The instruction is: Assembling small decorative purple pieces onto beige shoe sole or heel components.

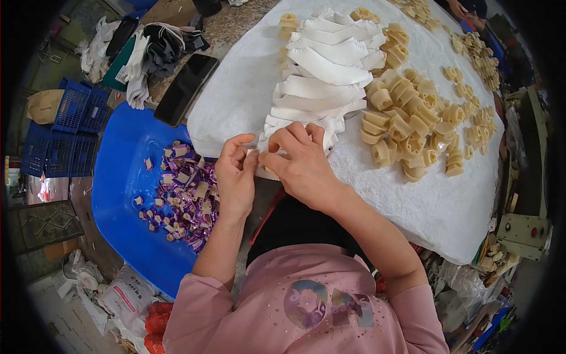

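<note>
Near the front edge of the white cloth-covered table (413,218), my two hands meet at the close end of a long pile of white curved strips (330,65) with ruffled edges. My left hand (237,180) is closed, thumb and fingers pinched together. Its fingertips touch those of my right hand (303,168), which is bent over the near strips, also closed. Whatever small thing they pinch is hidden by the fingers. Right of the pile lie many beige rolled pieces (413,118), some in short stacks.
A blue tub (118,177) on my left holds small purple-and-beige pieces (188,194). A black phone (186,88) lies by the cloth's left edge. Blue crates (73,106) stand farther left. Another person's hands (466,15) show at the far right.
</note>
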Motion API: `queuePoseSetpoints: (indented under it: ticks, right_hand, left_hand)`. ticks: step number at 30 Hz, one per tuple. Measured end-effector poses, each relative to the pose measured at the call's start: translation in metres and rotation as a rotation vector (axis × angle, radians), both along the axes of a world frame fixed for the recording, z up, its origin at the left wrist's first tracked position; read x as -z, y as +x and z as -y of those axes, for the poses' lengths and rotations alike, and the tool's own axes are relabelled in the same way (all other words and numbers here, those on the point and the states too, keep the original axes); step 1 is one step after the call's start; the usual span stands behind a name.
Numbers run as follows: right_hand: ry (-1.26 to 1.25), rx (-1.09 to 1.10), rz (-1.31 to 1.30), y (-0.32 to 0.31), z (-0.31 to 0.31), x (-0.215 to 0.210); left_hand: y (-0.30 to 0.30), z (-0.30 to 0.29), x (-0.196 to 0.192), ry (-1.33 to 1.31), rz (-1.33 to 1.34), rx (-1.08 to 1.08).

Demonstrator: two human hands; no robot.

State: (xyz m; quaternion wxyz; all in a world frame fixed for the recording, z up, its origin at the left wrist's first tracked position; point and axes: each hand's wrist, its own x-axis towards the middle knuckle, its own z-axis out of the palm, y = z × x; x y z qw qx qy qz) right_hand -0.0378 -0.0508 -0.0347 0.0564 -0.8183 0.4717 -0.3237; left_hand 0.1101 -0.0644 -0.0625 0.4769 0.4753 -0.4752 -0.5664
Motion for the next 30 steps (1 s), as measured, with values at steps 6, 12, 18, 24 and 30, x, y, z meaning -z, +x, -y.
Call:
queuePoseSetpoints:
  ticks: [6,12,18,24,30]
  right_hand:
    - [-0.004,-0.044,0.001,0.003,0.009,-0.006]
    - [0.046,-0.12,0.358,-0.019,-0.004,-0.008]
    - [0.097,0.151,1.124,-0.063,-0.033,-0.011]
    - [-0.302,0.354,1.254,-0.119,-0.061,-0.049]
    - [-0.154,0.293,0.724,-0.118,-0.081,-0.051]
  left_hand:
    - [0.001,0.004,-0.006,0.024,-0.133,-0.026]
    - [-0.011,0.001,-0.008,-0.334,0.335,-0.149]
    - [-0.008,-0.006,0.001,-0.49,0.581,-0.161]
    - [-0.013,0.004,0.003,-0.562,0.646,-0.146]
    - [-0.03,-0.012,-0.037,-0.768,0.748,-0.16]
